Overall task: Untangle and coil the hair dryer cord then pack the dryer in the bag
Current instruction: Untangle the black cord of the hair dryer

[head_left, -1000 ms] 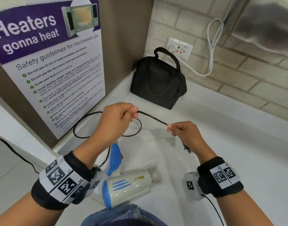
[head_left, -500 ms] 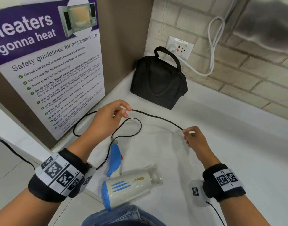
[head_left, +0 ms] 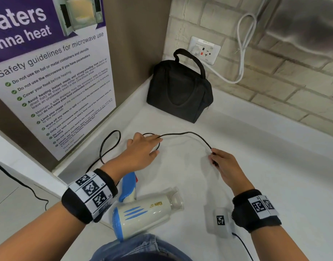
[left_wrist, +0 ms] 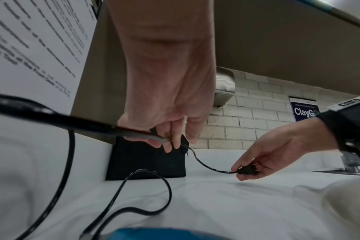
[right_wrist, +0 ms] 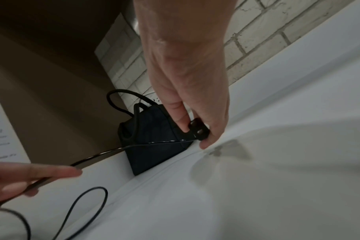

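A cream and blue hair dryer [head_left: 143,213] lies on the white counter near its front edge. Its thin black cord [head_left: 188,134] loops to the left and arcs between my hands. My left hand [head_left: 143,147] pinches the cord [left_wrist: 134,133] between its fingertips, low over the counter. My right hand [head_left: 224,164] holds the black plug [left_wrist: 247,170] at the cord's end, gripped between thumb and fingers [right_wrist: 199,131]. The black zip bag [head_left: 178,93] with a carry handle stands closed in the back corner, beyond both hands.
A microwave safety poster [head_left: 48,72] covers the left wall panel. A wall socket [head_left: 204,49] with a white cable [head_left: 242,53] sits on the brick wall behind the bag. A metal appliance [head_left: 303,21] hangs at top right. The counter [head_left: 274,166] extends to the right.
Both hands have moved apart and lowered toward the counter. The cord between them now hangs in a loose arc, and my right hand has slid to the plug end.
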